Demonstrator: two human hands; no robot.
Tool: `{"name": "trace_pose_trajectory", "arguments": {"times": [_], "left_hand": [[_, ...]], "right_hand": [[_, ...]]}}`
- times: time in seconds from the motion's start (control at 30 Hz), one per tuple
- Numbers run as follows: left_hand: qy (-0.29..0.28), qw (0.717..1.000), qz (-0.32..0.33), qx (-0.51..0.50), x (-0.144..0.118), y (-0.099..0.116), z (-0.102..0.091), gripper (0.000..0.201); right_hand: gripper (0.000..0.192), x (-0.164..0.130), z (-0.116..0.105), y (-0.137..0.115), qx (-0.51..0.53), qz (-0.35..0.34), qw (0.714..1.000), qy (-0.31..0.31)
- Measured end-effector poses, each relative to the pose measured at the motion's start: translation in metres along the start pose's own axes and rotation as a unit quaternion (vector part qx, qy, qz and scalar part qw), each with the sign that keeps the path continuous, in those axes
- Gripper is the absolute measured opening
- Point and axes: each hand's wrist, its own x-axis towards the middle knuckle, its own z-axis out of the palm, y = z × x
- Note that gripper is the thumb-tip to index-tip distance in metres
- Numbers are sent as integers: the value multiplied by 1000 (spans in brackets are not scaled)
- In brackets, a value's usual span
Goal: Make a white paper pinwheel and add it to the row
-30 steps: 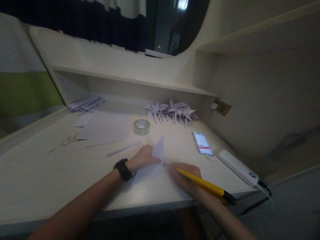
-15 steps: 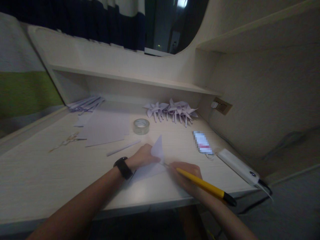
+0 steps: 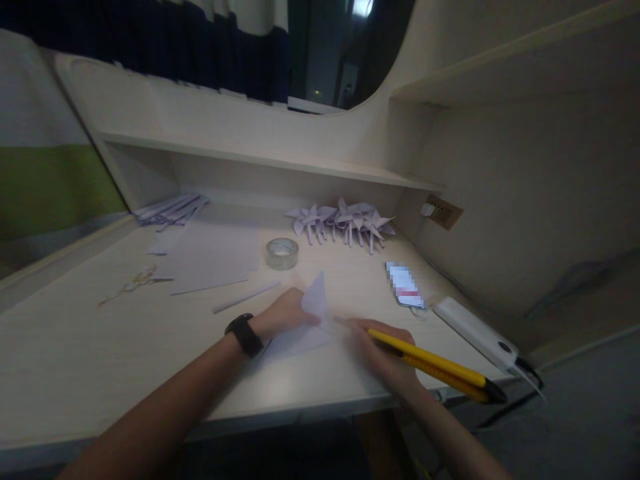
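At a pale desk (image 3: 75, 353), the left hand (image 3: 285, 315) pinches a folded sheet of lilac paper (image 3: 307, 320) and pins it flat just in front of the roll of tape (image 3: 283, 253), while the right hand (image 3: 385, 353) is closed around a yellow utility knife (image 3: 435, 365), its tip near the paper's right edge. A clean cut likely calls for firm pressure on the sheet, fingers clear of the blade's path, and one steady stroke. Finished paper pinwheels (image 3: 345, 223) lie behind the tape, to its right.
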Motion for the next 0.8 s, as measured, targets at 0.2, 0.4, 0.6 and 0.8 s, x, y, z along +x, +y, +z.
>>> {"name": "trace_pose_trajectory", "arguments": {"times": [0.2, 0.4, 0.6, 0.8], "left_hand": [[-94, 994, 54, -34, -3, 5, -7, 22], [-240, 966, 69, 70, -3, 22, -20, 25], [-253, 959, 95, 90, -6, 32, -22, 24], [-261, 962, 56, -63, -20, 21, -58, 44]], "right_hand": [[12, 10, -11, -3, 82, 37, 996, -10], [17, 36, -13, -17, 198, 86, 973, -77], [24, 44, 0, -20, 204, 143, 962, -109], [24, 32, 9, -9, 352, 215, 911, 7]]}}
